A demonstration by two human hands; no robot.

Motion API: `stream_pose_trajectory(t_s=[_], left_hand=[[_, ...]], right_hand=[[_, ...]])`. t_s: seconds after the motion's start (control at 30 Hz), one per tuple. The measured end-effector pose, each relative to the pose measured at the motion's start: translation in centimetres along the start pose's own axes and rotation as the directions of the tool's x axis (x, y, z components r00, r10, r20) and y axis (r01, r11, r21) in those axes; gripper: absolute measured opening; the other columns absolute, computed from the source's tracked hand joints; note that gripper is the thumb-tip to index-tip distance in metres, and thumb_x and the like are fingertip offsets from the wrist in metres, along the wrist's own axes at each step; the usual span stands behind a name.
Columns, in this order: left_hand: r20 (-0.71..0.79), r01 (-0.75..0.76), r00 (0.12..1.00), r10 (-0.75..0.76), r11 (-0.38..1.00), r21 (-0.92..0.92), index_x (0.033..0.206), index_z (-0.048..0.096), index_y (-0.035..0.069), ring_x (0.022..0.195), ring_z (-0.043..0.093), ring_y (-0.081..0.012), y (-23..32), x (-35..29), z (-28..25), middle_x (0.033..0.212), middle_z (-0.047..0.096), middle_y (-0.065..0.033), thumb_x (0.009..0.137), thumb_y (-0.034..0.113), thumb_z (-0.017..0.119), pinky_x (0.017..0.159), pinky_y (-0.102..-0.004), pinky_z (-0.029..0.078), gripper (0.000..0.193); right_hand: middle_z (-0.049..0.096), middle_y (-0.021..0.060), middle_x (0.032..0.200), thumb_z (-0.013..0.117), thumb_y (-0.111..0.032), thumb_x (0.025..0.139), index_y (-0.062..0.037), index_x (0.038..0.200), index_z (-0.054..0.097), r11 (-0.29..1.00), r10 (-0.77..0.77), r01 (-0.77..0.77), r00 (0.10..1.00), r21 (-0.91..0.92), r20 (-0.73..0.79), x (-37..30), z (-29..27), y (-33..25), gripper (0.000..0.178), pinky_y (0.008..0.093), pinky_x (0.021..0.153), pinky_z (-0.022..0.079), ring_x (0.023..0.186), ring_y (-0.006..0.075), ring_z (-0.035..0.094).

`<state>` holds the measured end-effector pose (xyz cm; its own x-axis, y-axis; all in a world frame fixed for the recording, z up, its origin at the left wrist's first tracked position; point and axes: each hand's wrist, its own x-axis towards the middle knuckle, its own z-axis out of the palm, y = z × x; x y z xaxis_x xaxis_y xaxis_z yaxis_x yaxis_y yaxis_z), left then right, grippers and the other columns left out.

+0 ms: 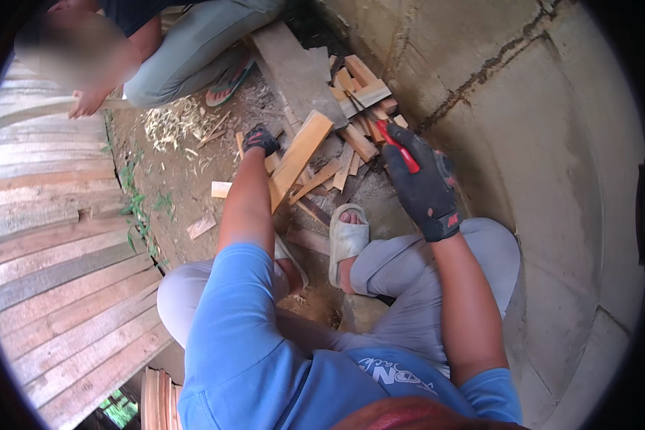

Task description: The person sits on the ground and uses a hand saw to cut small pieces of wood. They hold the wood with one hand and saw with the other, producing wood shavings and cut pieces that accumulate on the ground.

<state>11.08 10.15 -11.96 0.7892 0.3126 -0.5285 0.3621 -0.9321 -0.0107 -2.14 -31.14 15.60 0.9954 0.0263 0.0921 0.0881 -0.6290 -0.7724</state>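
My right hand (pixel 424 183), in a dark work glove, is closed around a hand tool with a red handle (pixel 401 147). Its narrow dark shaft or blade points up and left over the wood pile; the exact kind cannot be made out. My left hand (pixel 261 138), in a dark glove with bare fingertips, reaches forward with curled fingers; whatever lies in them is hidden. Just right of it a thick light-coloured wooden block (pixel 301 159) leans at a slant. Small wood offcuts (pixel 362 140) are heaped between and beyond my hands.
A wide grey plank (pixel 297 75) lies beyond the pile. Concrete wall (pixel 523 136) rises on the right; wooden slats (pixel 64 236) cover the left side. Wood shavings (pixel 175 125) lie near a crouching person (pixel 193 61), whose hand (pixel 86 102) touches a long strip. My sandalled foot (pixel 349 240) is below the pile.
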Motion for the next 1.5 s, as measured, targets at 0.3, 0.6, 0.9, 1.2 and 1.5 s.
stream_pose_trajectory(t_s=[0.3,0.6,0.9,1.2,1.5], left_hand=[[-0.035,0.035,0.999,-0.034,0.999,0.023,0.153,0.055,0.002,0.145,0.056,-0.0394,-2.1,-4.3,-2.7,0.157,0.056,-0.0251,0.085,0.060,0.076,0.120,-0.0474,0.047,0.092],[-0.119,-0.156,0.986,0.116,0.894,-0.419,0.146,0.065,0.007,0.132,0.066,-0.0395,2.6,-17.2,-14.0,0.146,0.067,-0.0222,0.078,0.062,0.082,0.111,-0.0482,0.052,0.089],[-0.312,-0.287,0.919,0.242,0.952,-0.105,0.134,0.070,0.005,0.124,0.068,-0.0422,10.5,-22.4,-11.2,0.136,0.069,-0.0265,0.076,0.063,0.083,0.107,-0.0504,0.055,0.083],[-0.255,-0.221,0.944,0.209,0.975,-0.023,0.134,0.070,0.000,0.123,0.069,-0.0422,12.9,-22.3,-11.3,0.131,0.072,-0.0284,0.074,0.072,0.082,0.103,-0.0495,0.056,0.094],[-0.279,-0.179,0.943,0.183,0.983,0.039,0.126,0.075,0.003,0.118,0.073,-0.0401,13.5,-22.6,-11.6,0.126,0.075,-0.0249,0.075,0.056,0.088,0.101,-0.0491,0.058,0.074]], right_hand=[[0.077,0.0166,0.124,0.063,-0.032,0.104,-0.0114,0.132,0.075,0.998,-0.063,0.063,0.998,0.007,-0.010,-0.2,0.2,0.2,0.037,0.0459,0.097,0.057,0.111,0.0364,0.073],[0.078,0.0153,0.122,0.063,-0.029,0.103,-0.0110,0.130,0.075,0.999,0.008,-0.007,1.000,0.052,-0.016,0.2,-0.4,0.1,0.035,0.0453,0.098,0.058,0.111,0.0352,0.074],[0.078,0.0134,0.123,0.063,-0.033,0.102,-0.0123,0.129,0.076,0.999,-0.053,0.053,0.997,-0.013,-0.061,0.2,0.5,1.3,0.036,0.0462,0.101,0.057,0.112,0.0350,0.074],[0.078,0.0146,0.122,0.063,-0.035,0.101,-0.0119,0.127,0.077,0.998,-0.030,0.034,0.995,0.044,-0.094,0.4,0.5,1.6,0.037,0.0467,0.101,0.057,0.111,0.0362,0.074],[0.078,0.0153,0.124,0.062,-0.034,0.101,-0.0106,0.128,0.077,0.996,-0.003,0.009,0.998,0.087,-0.068,0.5,0.6,1.3,0.039,0.0456,0.102,0.057,0.114,0.0359,0.074]])
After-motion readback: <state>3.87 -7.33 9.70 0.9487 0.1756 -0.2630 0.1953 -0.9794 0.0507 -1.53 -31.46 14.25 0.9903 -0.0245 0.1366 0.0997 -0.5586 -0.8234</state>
